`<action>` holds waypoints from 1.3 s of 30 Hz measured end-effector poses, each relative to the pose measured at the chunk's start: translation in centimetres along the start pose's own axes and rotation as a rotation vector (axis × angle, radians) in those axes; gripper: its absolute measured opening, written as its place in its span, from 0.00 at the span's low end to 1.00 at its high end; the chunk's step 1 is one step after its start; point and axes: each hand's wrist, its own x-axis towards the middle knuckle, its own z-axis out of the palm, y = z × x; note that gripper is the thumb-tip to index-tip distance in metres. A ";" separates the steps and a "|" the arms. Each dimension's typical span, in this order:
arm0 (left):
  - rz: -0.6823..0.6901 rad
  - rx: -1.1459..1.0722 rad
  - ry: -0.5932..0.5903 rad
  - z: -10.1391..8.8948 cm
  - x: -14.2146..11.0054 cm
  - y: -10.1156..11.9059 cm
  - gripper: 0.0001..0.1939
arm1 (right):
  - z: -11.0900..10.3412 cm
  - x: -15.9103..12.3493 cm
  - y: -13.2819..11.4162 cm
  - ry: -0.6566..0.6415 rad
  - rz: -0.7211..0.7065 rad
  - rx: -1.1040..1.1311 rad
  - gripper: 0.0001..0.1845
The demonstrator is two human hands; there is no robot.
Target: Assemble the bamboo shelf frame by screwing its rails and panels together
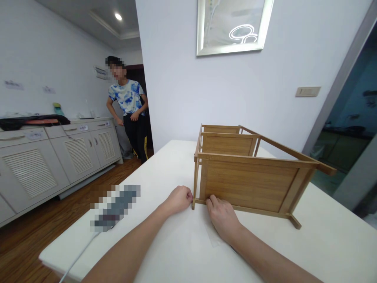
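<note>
A brown wooden shelf rack point(250, 181) with panelled boards lies on its side on the white table point(165, 251). Just left of its near corner post is my left hand point(180, 199), fingers curled and the tips against or very close to the post. Whatever those fingers may hold is hidden. My right hand point(223, 216) is closed at the rack's lower rail, right of that post, with bent fingers touching the rail and the nearest board. Under the right wrist lies something thin and see-through, perhaps plastic point(216, 239).
At the table's left edge, a blurred-out dark device point(116, 208) has a white cable point(78, 255). A person point(126, 102) in a blue and white shirt stands beyond the table, near white cabinets point(79, 147). Behind the rack rises a wall with a framed picture point(232, 27) and a switch point(308, 92).
</note>
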 end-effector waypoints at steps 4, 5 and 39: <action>-0.009 0.033 0.009 0.1 -0.1 0.2 0.12 | 0.1 0.0 0.0 0.012 -0.001 -0.003 0.09; -0.011 0.041 0.011 0.1 -0.1 0.2 0.12 | 0.1 0.0 0.0 0.015 -0.003 -0.003 0.09; 0.032 -0.034 0.009 0.4 0.0 -0.4 0.09 | -0.8 0.4 1.0 -0.084 0.082 0.231 0.10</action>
